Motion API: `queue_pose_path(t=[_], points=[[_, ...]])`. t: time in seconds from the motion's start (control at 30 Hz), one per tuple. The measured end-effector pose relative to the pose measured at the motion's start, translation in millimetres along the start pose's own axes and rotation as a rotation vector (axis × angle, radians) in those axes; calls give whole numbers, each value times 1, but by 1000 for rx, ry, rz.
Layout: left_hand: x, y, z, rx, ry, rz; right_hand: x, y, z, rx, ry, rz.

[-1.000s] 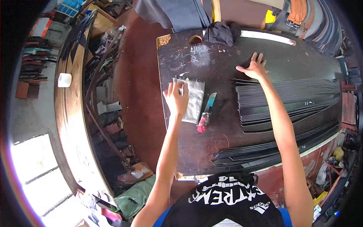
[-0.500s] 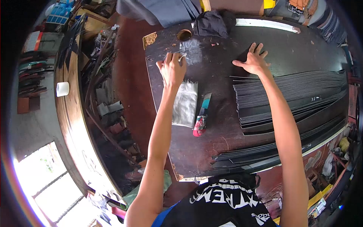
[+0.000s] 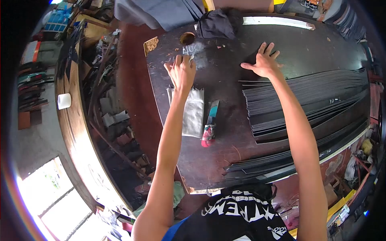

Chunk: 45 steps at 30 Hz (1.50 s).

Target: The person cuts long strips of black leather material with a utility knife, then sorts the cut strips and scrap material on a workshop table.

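Note:
Pinched in my left hand (image 3: 181, 74) is a small white piece of chalk (image 3: 191, 58), close to the dark tabletop. Just beyond the fingers is white chalk writing (image 3: 189, 50) that looks like "400", with a pale smudge beside it. My right hand (image 3: 265, 63) rests on the table with fingers spread, holding nothing. Under my left wrist lies a folded grey cloth (image 3: 194, 114). Right of the cloth is a knife (image 3: 210, 122) with a teal part and a red wrapped grip. Below my right hand is a fanned stack of black strips (image 3: 281, 106).
More dark strips (image 3: 265, 162) lie along the near table edge. A round hole (image 3: 187, 38), a black cloth (image 3: 216, 25) and a white bar (image 3: 277, 22) are at the far side. A white roll (image 3: 64, 101) sits on a wooden plank at left, near piled scraps.
The view has shifted slightly, so the table things appear further left. My left hand has moved a little to the right relative to the tabletop, still with the chalk. My right hand stays spread.

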State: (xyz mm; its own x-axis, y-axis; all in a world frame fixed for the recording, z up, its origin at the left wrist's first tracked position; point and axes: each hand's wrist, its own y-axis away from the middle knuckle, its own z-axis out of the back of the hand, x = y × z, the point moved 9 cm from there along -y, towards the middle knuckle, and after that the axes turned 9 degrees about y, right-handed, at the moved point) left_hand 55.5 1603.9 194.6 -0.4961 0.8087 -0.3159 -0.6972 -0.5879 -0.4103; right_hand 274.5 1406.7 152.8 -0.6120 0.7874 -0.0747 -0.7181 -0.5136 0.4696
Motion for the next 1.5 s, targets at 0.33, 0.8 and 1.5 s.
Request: queue_pose_path(t=[0.33,0.8,1.5], points=[[-14,17,7,4,82,-90,-1,-1,-1,-11,19,-16],[6,-11,5,-57,15,-75,0,-5,-5,-23,-4,5],[-23,-10,-8,-26,2,-35,0,-4,-4,-58,30,12]])
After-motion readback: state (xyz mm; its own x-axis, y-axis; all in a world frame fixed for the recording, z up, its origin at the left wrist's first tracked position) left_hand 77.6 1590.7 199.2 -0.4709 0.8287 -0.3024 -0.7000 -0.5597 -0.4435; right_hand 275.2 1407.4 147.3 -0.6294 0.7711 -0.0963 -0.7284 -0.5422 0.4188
